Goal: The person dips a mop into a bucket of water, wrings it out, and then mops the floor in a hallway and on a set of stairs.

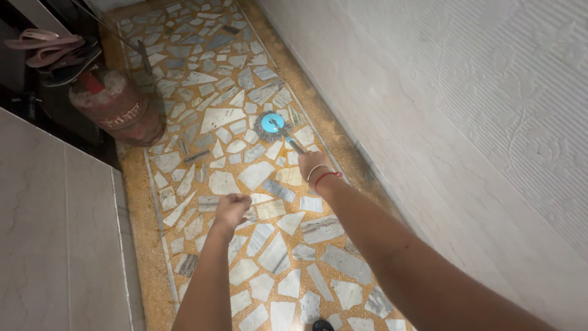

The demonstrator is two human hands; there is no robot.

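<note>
My right hand point(313, 164) is closed around the handle of a mop point(272, 125), whose round blue head with grey strands rests on the stone-mosaic floor point(233, 184) ahead of me, close to the right wall. Bangles and a red thread circle that wrist. My left hand point(231, 209) hovers over the floor as a closed fist, and I see nothing in it. Both forearms reach forward from the bottom of the view.
A red gas cylinder point(119, 109) stands at the left. Sandals point(49, 52) lie on a dark shelf above it. A pale tiled wall point(465, 122) runs along the right, and a light marble panel point(55, 233) stands at the near left. Yellow borders edge the floor.
</note>
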